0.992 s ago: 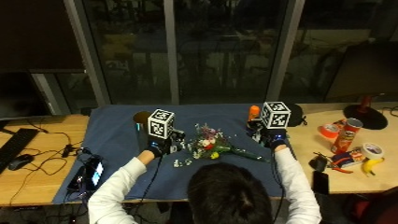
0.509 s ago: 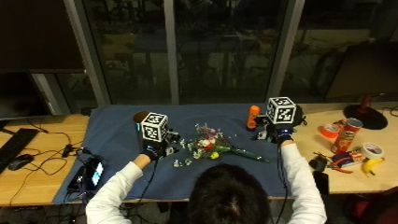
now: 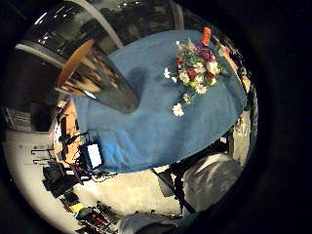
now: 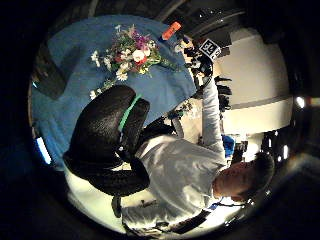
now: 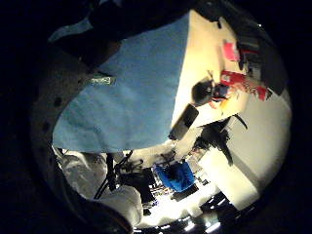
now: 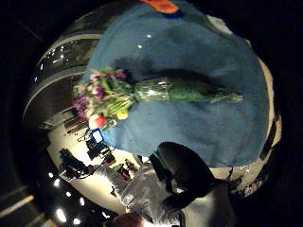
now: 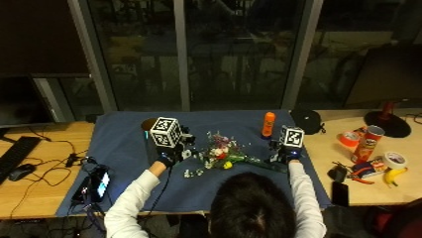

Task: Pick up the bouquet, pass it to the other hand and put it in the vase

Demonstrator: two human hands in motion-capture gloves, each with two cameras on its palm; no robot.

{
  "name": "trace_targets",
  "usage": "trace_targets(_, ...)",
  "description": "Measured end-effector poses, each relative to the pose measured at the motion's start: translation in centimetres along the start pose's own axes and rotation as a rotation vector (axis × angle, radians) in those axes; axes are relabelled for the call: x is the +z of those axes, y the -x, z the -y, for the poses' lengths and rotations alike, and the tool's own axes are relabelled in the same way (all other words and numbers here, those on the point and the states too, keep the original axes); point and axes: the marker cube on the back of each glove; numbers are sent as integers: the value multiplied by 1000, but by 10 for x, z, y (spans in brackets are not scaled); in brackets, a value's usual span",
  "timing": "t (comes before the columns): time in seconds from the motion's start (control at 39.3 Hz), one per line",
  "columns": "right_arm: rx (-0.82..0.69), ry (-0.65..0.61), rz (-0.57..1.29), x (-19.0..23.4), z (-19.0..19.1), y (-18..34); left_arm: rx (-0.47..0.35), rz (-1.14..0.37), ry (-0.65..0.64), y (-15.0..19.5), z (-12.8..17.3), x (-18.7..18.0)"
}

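Observation:
The bouquet (image 7: 221, 152) lies flat on the blue cloth (image 7: 125, 144) between my hands, blooms toward my left, wrapped stems (image 6: 189, 91) toward my right. My left hand (image 7: 165, 158) hovers beside the blooms, its fingers (image 4: 107, 140) loosely curled and holding nothing. Next to the stem end is my right hand (image 7: 285, 157), apart from the wrap and holding nothing; part of it (image 6: 184, 175) shows over the cloth. The dark vase (image 7: 149, 124) stands upright behind my left hand, half hidden; in the left little finger side palm view the vase (image 3: 97, 78) stands apart from the bouquet (image 3: 195, 73).
An orange bottle (image 7: 268, 124) stands at the cloth's far edge, behind the right hand. A few loose blooms (image 7: 191, 172) lie near the left hand. A phone (image 7: 99, 182) rests at the cloth's left edge. A chips can (image 7: 370, 144), tape rolls and a banana (image 7: 394, 174) sit at the right.
My right hand has come down and nearer, to the bouquet's stem end. The left hand has barely shifted. The bouquet lies as before.

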Motion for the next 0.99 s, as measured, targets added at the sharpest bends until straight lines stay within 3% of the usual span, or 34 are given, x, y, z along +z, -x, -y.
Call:
trace_targets(0.25,27,-23,34,49,25,-7,-57,90,131,12,-4,29)
trace_targets(0.43,-13,-65,14,69,32,2,-63,89,136,12,-6,32)
trace_targets(0.61,-21,-17,-57,80,21,13,-76,87,138,12,-4,31)
trace_targets(0.92,-107,-111,-156,66,12,19,-57,74,172,2,-16,25)
trace_targets(0.97,-93,-204,-161,59,10,17,-61,65,206,6,-20,26)
trace_targets(0.99,-93,-313,-158,54,13,17,-67,54,230,11,-20,26)
